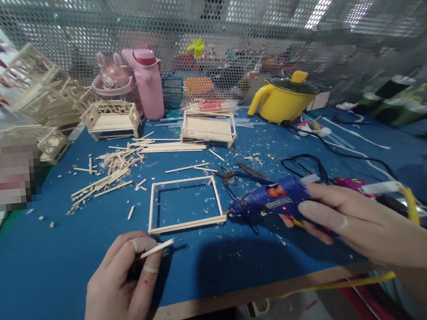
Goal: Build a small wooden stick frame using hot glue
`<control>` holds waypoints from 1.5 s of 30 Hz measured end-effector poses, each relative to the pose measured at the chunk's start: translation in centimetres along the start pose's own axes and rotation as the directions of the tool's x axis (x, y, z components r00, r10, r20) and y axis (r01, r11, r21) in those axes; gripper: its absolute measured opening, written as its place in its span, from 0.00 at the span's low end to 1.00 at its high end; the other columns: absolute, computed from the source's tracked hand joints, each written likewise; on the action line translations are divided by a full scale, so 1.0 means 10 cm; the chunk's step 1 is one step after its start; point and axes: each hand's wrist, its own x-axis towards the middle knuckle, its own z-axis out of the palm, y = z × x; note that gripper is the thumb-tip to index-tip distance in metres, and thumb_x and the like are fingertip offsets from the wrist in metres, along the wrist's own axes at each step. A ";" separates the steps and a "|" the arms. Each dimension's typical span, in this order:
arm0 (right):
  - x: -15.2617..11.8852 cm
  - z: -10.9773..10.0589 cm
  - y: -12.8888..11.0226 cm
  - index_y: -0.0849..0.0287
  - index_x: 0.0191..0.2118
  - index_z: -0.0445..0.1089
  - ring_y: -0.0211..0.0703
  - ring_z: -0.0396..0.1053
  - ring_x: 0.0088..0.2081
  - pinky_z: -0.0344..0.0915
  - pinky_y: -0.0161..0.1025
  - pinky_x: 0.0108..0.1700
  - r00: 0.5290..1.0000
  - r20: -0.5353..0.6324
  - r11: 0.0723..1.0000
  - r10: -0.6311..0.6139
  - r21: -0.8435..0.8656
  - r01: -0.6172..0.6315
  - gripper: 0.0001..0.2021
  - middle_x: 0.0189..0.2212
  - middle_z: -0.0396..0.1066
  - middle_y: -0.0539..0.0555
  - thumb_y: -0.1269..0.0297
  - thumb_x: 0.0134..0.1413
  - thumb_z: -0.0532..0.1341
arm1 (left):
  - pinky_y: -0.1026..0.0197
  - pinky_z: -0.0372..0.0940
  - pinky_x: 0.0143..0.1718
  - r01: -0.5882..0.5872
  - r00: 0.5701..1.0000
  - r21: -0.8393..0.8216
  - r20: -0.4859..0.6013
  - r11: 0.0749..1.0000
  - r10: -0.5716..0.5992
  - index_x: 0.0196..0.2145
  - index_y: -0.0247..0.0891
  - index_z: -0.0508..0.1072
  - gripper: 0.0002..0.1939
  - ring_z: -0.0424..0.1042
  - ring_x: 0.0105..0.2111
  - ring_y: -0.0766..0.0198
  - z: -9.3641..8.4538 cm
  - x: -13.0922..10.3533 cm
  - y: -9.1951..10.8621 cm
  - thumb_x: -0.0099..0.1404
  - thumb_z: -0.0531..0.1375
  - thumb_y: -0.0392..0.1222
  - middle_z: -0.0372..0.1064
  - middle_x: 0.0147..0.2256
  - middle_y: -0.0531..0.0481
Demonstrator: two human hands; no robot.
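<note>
A short wooden stick (157,248) is pinched between the thumb and fingers of my left hand (128,272), just in front of a rectangular stick frame (184,226). My right hand (337,211) is wrapped round a blue hot glue gun (272,197), and its nozzle points left at the frame's near right corner. Whether the nozzle touches the wood I cannot tell. Pale finger covers sit on some fingertips. Behind the glue gun lie pliers (233,174), partly hidden by it.
Loose sticks (119,166) are heaped behind the frame. Small stick-built beds (113,121) stand at the back left, another (208,125) at the back middle. A pink bottle (149,86) and yellow pot (288,98) line the perforated metal screen. Black cable (347,153) runs along the right.
</note>
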 end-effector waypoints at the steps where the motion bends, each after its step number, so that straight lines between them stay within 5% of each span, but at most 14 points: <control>1: 0.00 0.00 0.00 0.55 0.32 0.68 0.36 0.62 0.19 0.59 0.33 0.22 1.000 0.002 1.000 0.008 0.002 -0.008 0.20 0.17 0.63 0.47 0.46 0.60 0.49 | 0.63 0.61 0.37 -0.003 1.000 -0.002 -0.002 1.000 0.003 0.31 0.42 0.69 0.09 0.69 0.36 0.63 0.00 0.00 0.00 0.65 0.54 0.47 0.68 0.37 0.50; 10: -0.02 -0.10 -0.11 0.54 0.27 0.66 0.39 0.61 0.18 0.59 0.36 0.20 0.996 -0.071 0.995 0.053 -0.081 -0.058 0.22 0.14 0.62 0.49 0.40 0.55 0.51 | 0.67 0.60 0.31 -0.048 0.999 0.082 -0.015 0.995 0.050 0.27 0.41 0.67 0.10 0.68 0.33 0.67 0.01 0.00 0.01 0.64 0.55 0.46 0.66 0.36 0.51; 14: 0.02 -0.12 -0.18 0.53 0.23 0.64 0.39 0.58 0.14 0.60 0.37 0.19 0.991 -0.133 0.994 -0.019 0.104 0.033 0.21 0.11 0.62 0.49 0.42 0.56 0.51 | 0.69 0.59 0.28 -0.126 0.991 0.118 -0.021 0.985 0.130 0.21 0.39 0.61 0.15 0.67 0.29 0.70 0.02 0.03 0.01 0.63 0.57 0.44 0.65 0.33 0.51; 18: 0.24 0.06 -0.38 0.53 0.25 0.64 0.38 0.57 0.12 0.58 0.37 0.16 0.989 -0.047 0.950 -0.141 0.274 0.148 0.20 0.11 0.63 0.48 0.42 0.54 0.53 | 0.68 0.58 0.26 -0.169 0.985 0.087 0.058 0.982 0.165 0.21 0.39 0.58 0.15 0.63 0.24 0.70 0.05 0.04 -0.02 0.64 0.56 0.40 0.61 0.25 0.54; 25: 0.60 0.43 -0.82 0.55 0.17 0.61 0.36 0.61 0.17 0.62 0.34 0.20 0.957 0.177 0.971 -0.230 0.108 0.214 0.25 0.15 0.63 0.49 0.43 0.57 0.50 | 0.65 0.54 0.25 -0.147 0.988 0.227 -0.012 0.963 0.154 0.19 0.38 0.55 0.18 0.60 0.23 0.68 0.10 0.01 -0.08 0.65 0.55 0.41 0.58 0.20 0.54; 33: 0.66 0.48 -0.79 0.57 0.32 0.69 0.37 0.62 0.19 0.59 0.33 0.20 0.956 0.241 0.986 -0.169 0.051 0.162 0.24 0.16 0.62 0.48 0.41 0.57 0.49 | 0.64 0.53 0.25 -0.154 0.988 0.216 0.025 0.964 0.152 0.19 0.38 0.56 0.16 0.60 0.23 0.67 0.09 0.06 -0.07 0.63 0.55 0.39 0.60 0.20 0.55; 45: 0.69 0.52 -0.79 0.56 0.32 0.68 0.36 0.61 0.20 0.61 0.33 0.20 0.951 0.256 0.985 -0.175 0.050 0.168 0.20 0.17 0.61 0.48 0.45 0.59 0.51 | 0.64 0.53 0.25 -0.139 0.990 0.198 0.038 0.970 0.134 0.19 0.39 0.57 0.15 0.61 0.22 0.67 0.07 0.03 -0.07 0.60 0.57 0.38 0.61 0.20 0.54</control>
